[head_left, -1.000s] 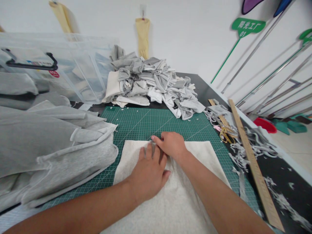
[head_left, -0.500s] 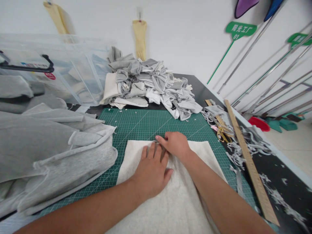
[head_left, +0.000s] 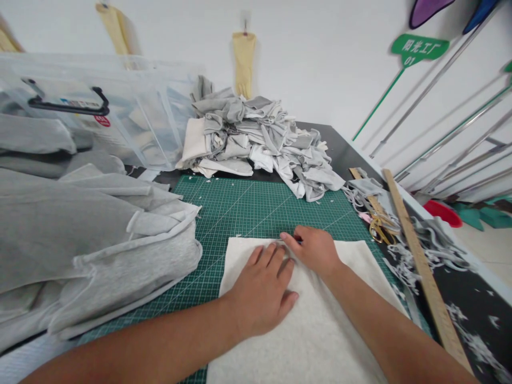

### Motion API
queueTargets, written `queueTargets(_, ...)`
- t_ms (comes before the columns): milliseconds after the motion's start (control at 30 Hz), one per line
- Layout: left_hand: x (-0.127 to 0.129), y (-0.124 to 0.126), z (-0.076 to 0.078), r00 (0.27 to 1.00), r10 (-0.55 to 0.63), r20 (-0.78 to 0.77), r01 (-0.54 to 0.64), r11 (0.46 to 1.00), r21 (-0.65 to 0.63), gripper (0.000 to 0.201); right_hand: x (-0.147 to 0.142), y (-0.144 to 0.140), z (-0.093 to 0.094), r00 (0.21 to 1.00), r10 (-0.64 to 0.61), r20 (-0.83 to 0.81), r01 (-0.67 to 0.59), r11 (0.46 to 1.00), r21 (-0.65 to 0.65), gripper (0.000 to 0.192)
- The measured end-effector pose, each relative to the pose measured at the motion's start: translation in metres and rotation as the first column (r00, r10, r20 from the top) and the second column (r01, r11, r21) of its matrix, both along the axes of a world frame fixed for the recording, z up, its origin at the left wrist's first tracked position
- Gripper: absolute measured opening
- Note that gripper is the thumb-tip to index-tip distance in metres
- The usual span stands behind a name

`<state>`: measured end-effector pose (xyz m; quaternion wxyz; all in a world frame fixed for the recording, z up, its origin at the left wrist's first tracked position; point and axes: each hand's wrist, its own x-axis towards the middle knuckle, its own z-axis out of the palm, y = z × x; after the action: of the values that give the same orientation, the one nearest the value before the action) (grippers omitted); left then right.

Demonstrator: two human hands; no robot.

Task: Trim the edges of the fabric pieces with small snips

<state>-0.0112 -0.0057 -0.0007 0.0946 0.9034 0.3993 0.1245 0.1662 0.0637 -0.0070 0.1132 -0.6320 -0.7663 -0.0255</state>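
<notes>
A cream cloth (head_left: 308, 330) lies spread on a green gridded cutting mat (head_left: 256, 208), its far edge roughly straight across the mat. My left hand (head_left: 264, 290) rests palm down on the cloth, fingers extended and slightly spread, tips just short of that far edge. Beside it on the right, my right hand (head_left: 314, 248) is at the edge itself, its fingers curled and its thumb pointing left. It seems to pinch the cloth's edge there, though the fingertips are partly hidden.
Folded grey fabric (head_left: 120, 234) is stacked at left, before a clear plastic bin (head_left: 160, 133). Grey and white cloth scraps (head_left: 256, 138) are heaped at the back. To the right lie gold-handled scissors (head_left: 380, 230), a long wooden ruler (head_left: 424, 266) and shredded offcuts (head_left: 404, 266).
The view has turned slightly left, so everything sits farther right in the picture. Both hands stay near the cloth's far edge, with only a slight shift along it.
</notes>
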Motion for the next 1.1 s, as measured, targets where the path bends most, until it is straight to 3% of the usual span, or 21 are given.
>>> queueTargets(267,0.003,-0.001,0.001,0.999,-0.033,0.039,0.033,0.999,0.010,0.051,0.008,-0.001,0.011,0.998,-0.057,0.000,0.056,0.994,-0.096,0.052)
queueTargets(467,0.002,-0.001,-0.001,0.998,-0.038,0.056,0.036,0.999,0.026,0.050,-0.008,0.013,0.034,0.966,-0.129,-0.222,0.082,0.975,-0.208,0.061)
queueTargets(633,0.000,-0.001,-0.001,0.997,-0.038,0.071,0.035,0.999,0.037,0.048,-0.024,0.014,0.020,0.935,-0.134,-0.329,0.071,0.977,-0.199,0.062)
queueTargets(767,0.000,-0.002,0.001,0.997,-0.027,0.070,0.024,0.999,0.042,0.046,-0.017,0.013,0.007,0.946,-0.079,-0.316,0.028,0.987,-0.161,0.060)
queueTargets(1100,0.002,0.000,0.002,0.998,-0.029,0.048,0.029,1.000,-0.005,0.047,0.006,0.014,0.012,0.973,-0.066,-0.220,0.020,0.979,-0.201,0.058)
